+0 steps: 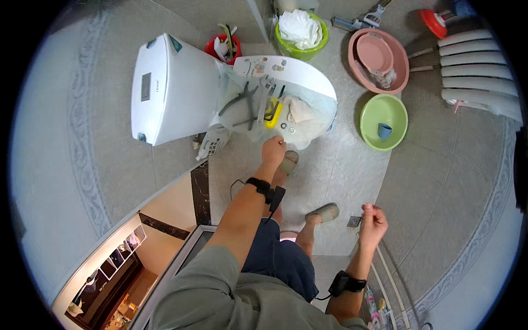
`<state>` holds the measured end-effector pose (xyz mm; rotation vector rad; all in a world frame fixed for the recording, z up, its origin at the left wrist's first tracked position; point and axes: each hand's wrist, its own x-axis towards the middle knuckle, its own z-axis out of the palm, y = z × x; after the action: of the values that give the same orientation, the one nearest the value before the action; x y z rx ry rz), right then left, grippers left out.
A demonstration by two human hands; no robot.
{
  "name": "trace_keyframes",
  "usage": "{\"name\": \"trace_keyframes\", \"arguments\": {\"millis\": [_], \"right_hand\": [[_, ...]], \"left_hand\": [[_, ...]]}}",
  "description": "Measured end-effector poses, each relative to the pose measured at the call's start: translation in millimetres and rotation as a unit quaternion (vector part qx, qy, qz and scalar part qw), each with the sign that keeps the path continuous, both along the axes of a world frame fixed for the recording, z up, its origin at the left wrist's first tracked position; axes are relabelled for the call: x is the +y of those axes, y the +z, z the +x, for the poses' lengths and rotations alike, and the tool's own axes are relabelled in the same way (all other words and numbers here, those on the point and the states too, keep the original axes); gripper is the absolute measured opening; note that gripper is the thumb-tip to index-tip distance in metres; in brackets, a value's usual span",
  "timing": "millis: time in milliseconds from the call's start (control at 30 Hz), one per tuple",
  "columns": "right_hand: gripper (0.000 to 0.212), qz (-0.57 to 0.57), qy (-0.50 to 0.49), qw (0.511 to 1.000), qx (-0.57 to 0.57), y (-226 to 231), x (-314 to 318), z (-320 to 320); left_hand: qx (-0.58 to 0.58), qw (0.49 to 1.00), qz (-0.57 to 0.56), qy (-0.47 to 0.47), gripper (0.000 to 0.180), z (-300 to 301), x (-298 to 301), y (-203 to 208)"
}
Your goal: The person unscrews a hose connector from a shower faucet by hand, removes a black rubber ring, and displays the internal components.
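Observation:
My left hand (273,150) is closed at the near edge of the toilet lid (313,82), fingertips pressed together; what they hold, if anything, is too small to make out. Out to the right, over the floor, my right hand (374,224) is curled closed with its thumb on top, its contents hidden. On the lid's translucent plastic sheet (322,104) lie pliers (248,102) with dark handles, an adjustable wrench (265,94), a yellow-framed tool (272,115) and a crumpled beige cloth (298,111). A dark ring (283,126) and a pale ring (292,131) lie nearest my left hand.
The white toilet tank (176,88) stands left. Behind the lid are a red bin (235,50) and a green bin (319,47) with a white bag. Pink basins (404,71) and a green basin (369,140) holding a blue cup (384,131) sit right, near a radiator (476,69).

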<state>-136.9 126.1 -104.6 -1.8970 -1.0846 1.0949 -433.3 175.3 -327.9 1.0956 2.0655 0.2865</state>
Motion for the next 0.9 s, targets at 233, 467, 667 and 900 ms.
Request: {"name": "trace_keyframes", "arguments": {"millis": [233,467,667,900], "right_hand": [[0.015,-0.146,0.054,0.987,0.027,-34.1,6.6,-66.6],[0.022,-0.142,0.055,0.988,0.022,-32.1,7.4,-62.6],[0.022,-0.12,-0.011,0.983,0.136,-4.1,26.8,-69.7],[0.025,0.0,-0.119,0.953,0.28,92.9,17.1,-34.5]], "left_hand": [[0.043,0.996,0.075,-0.025,0.022,5.1,35.9,-37.2],[0.073,0.995,0.026,-0.064,0.024,11.5,42.6,-44.0],[-0.426,0.899,-0.024,0.096,0.023,49.0,62.7,109.9],[-0.519,0.853,-0.043,-0.028,0.021,127.9,32.1,301.3]]}}
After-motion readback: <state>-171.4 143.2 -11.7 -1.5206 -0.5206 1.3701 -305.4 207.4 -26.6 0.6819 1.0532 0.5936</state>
